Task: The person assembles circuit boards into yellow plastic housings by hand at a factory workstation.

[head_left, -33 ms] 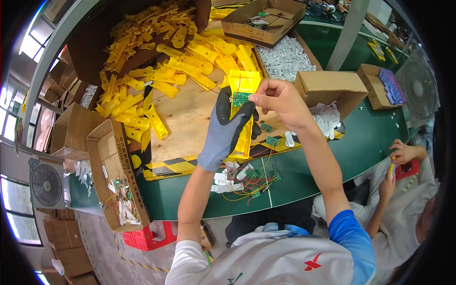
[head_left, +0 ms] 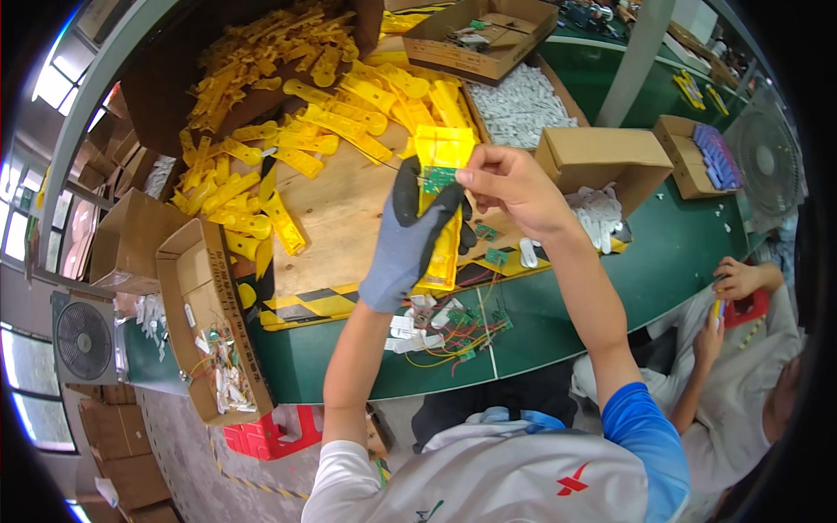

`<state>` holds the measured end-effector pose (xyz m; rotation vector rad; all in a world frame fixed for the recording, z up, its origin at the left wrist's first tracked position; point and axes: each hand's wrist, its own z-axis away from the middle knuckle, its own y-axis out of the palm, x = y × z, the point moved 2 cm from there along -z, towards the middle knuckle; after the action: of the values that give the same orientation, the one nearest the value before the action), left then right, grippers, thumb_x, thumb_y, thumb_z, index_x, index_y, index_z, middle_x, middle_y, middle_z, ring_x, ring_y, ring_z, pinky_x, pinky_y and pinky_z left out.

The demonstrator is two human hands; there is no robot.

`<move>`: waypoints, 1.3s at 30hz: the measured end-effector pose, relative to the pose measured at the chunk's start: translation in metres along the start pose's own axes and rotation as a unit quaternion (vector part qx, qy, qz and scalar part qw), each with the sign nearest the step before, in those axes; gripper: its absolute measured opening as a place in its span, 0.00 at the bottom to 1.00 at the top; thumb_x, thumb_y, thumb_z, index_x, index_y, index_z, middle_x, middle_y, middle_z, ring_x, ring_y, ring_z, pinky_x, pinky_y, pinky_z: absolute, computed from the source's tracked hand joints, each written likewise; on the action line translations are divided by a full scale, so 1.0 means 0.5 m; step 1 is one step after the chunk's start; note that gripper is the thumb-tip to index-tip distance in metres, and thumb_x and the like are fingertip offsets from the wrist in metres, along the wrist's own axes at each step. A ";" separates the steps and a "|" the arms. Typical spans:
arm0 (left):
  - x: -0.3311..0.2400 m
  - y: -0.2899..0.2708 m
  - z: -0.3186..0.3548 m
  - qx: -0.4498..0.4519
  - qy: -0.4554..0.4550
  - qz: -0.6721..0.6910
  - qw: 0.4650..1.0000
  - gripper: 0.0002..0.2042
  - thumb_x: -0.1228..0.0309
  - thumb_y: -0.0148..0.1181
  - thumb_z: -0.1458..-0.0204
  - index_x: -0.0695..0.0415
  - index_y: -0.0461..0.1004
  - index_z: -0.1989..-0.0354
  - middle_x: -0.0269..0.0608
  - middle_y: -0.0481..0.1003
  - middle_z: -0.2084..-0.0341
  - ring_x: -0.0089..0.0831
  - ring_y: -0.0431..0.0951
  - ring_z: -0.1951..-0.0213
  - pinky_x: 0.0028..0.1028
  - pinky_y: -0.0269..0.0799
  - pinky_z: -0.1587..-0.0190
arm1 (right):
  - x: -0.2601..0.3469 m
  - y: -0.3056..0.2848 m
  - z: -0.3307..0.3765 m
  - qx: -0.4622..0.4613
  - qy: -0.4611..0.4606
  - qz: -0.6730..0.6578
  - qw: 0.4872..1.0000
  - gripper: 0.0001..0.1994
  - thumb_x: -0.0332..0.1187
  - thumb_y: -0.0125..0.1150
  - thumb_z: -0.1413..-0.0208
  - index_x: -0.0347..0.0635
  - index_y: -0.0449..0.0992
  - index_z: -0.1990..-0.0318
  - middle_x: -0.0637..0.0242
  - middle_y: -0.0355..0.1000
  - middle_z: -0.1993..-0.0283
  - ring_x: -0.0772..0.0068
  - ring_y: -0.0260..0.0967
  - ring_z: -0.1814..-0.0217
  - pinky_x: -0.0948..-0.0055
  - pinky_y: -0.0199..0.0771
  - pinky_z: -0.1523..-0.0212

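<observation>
My left hand [head_left: 406,222], in a grey glove with black fingertips, is closed around a long yellow plastic housing [head_left: 446,146]. Over the open face of this housing lies a small green circuit board [head_left: 438,179], with a dark wire running off its left side. Bare fingers of my right hand [head_left: 508,186] pinch the board's right edge between thumb and forefinger. Below my hands, on the green table edge, is a tangle of red and yellow wires with more boards and white parts [head_left: 445,324]. Two loose green boards [head_left: 496,257] sit just right of the housing.
Many yellow housings [head_left: 327,122] are heaped across the wooden board [head_left: 323,222] and a big carton. Boxes of white parts [head_left: 523,105] stand behind and to the right. A long carton [head_left: 205,296] holds wired pieces at left. Another person's hands [head_left: 728,288] work at far right.
The whole view has shifted very slightly. Both hands keep their hold, and the board stays over the housing.
</observation>
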<state>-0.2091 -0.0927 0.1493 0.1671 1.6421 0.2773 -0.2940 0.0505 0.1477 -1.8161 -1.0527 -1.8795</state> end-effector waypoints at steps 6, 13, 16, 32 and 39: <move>-0.007 -0.041 0.010 -0.056 0.057 0.068 0.994 0.21 0.78 0.59 0.44 0.58 0.62 0.43 0.38 0.75 0.64 0.24 0.77 0.69 0.26 0.74 0.72 | 0.097 0.004 0.094 -0.119 -0.098 0.130 0.979 0.18 0.45 0.53 0.35 0.38 0.76 0.67 0.72 0.71 0.73 0.83 0.66 0.72 0.81 0.67 0.68; -0.066 -0.003 0.038 -0.047 0.048 -0.048 0.997 0.29 0.64 0.54 0.38 0.48 0.50 0.31 0.45 0.76 0.66 0.28 0.76 0.79 0.24 0.72 0.79 | -0.095 -0.038 0.229 -0.252 0.058 0.565 0.784 0.12 0.40 0.65 0.46 0.40 0.78 0.66 0.61 0.76 0.71 0.66 0.76 0.70 0.66 0.73 0.70; -0.080 0.002 0.047 -0.034 0.085 -0.034 0.995 0.28 0.61 0.50 0.36 0.45 0.49 0.30 0.48 0.76 0.58 0.27 0.76 0.78 0.24 0.74 0.78 | -0.163 -0.046 0.235 -0.272 0.057 0.662 0.696 0.12 0.40 0.65 0.47 0.39 0.78 0.66 0.60 0.77 0.69 0.57 0.76 0.68 0.61 0.73 0.69; -0.060 -0.027 0.026 -0.004 0.058 0.033 0.998 0.13 0.70 0.49 0.36 0.57 0.64 0.45 0.41 0.72 0.61 0.24 0.77 0.68 0.23 0.77 0.71 | 0.032 0.047 0.134 -0.085 -0.151 0.267 0.948 0.07 0.29 0.60 0.39 0.35 0.76 0.57 0.68 0.76 0.69 0.86 0.70 0.73 0.83 0.72 0.72; -0.067 -0.027 0.038 -0.024 0.068 0.008 0.997 0.13 0.74 0.49 0.37 0.61 0.67 0.46 0.38 0.71 0.59 0.19 0.72 0.66 0.22 0.75 0.66 | 0.058 0.091 0.052 -0.008 -0.115 0.155 0.981 0.08 0.31 0.60 0.39 0.37 0.76 0.67 0.71 0.71 0.71 0.87 0.67 0.77 0.84 0.68 0.78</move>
<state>-0.1866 -0.1134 0.1764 0.1286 1.7683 0.3462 -0.2485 0.0452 0.1862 -2.1050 -0.7666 -1.5298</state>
